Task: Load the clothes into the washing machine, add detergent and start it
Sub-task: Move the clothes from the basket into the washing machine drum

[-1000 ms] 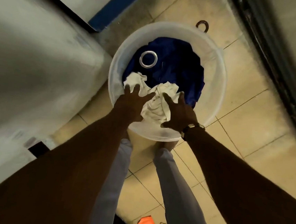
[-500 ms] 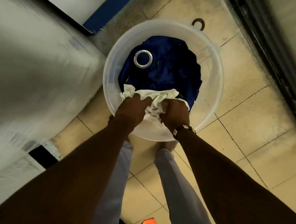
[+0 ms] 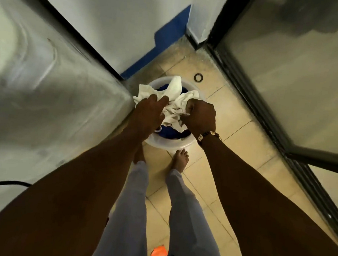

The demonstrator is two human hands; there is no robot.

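Both hands are now lifting the white cloth (image 3: 173,105) up out of the tub (image 3: 168,143), where 0.5 s ago they were bunching it low inside. From the head view, the left hand (image 3: 150,113) and right hand (image 3: 201,117) are each gripping it above the blue garment (image 3: 170,133). Loading is just beginning; next, I judge, it is swinging left to the washing machine (image 3: 43,95), whose opening is not showing. An orange detergent pack (image 3: 158,252) is lying on the floor (image 3: 234,146) behind.
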